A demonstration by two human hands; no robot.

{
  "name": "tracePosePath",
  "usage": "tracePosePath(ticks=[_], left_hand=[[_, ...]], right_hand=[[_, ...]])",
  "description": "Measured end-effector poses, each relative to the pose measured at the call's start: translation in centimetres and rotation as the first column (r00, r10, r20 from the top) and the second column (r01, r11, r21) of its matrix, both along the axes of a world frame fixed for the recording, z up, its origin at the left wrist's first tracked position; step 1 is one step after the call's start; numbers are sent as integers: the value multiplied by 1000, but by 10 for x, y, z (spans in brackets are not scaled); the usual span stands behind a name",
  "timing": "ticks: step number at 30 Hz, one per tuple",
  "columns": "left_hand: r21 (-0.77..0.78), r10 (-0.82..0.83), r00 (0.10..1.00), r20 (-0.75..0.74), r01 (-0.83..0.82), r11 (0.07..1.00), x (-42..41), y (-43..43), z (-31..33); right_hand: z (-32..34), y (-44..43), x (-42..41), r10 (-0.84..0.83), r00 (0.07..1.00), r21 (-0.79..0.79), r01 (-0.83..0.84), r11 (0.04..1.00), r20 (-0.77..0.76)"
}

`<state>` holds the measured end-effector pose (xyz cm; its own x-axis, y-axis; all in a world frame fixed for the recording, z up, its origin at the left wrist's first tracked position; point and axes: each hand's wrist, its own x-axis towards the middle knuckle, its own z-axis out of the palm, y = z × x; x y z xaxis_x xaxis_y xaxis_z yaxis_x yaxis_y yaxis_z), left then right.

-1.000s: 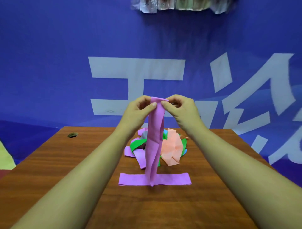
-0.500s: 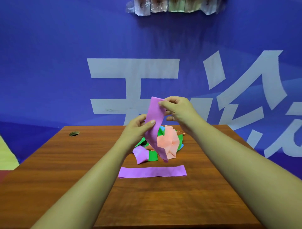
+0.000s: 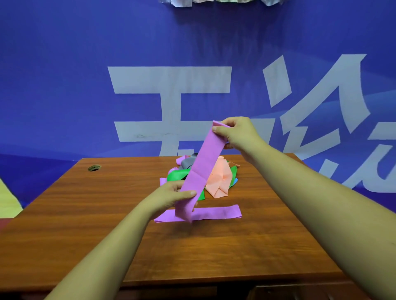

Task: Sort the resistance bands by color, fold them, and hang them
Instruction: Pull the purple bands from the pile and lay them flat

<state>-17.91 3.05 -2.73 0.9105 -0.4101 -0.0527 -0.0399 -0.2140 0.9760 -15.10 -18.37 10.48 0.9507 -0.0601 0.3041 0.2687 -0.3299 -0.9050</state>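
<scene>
A purple resistance band point(image 3: 202, 169) is stretched on a slant above the table. My right hand point(image 3: 234, 132) pinches its top end, raised in front of the blue wall. My left hand point(image 3: 171, 196) grips its lower part, thumb across the front, and the band's tail hangs just below. A second purple band point(image 3: 216, 213) lies flat on the wooden table point(image 3: 85, 214), partly behind the held one. Further back is a loose pile of bands, with a peach band point(image 3: 220, 182), green band point(image 3: 176, 175), grey band point(image 3: 187, 163) and a bit of blue showing.
A round cable hole point(image 3: 94, 167) sits at the table's far left corner. A blue wall with large white characters point(image 3: 171, 94) stands right behind the table. Some pale items hang at the very top edge point(image 3: 214, 1).
My left hand slid down the held purple band from its top to its lower end, drawing it out on a slant. My right hand kept the top end.
</scene>
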Motion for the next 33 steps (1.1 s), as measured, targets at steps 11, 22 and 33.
tracePosePath(ticks=[11,22,33], left_hand=[[-147,156,972,-177,-183,972,3,49,-64],[45,529,847,60,-531,846,26,71,-89],[377,417,788,454,-594,711,30,64,-114]], right_hand=[[-62,-40,6,-164,971,200,197,960,-173],[-181,-55,1,-281,842,66,348,935,-460],[-229,-51,17,-421,855,-307,331,893,-302]])
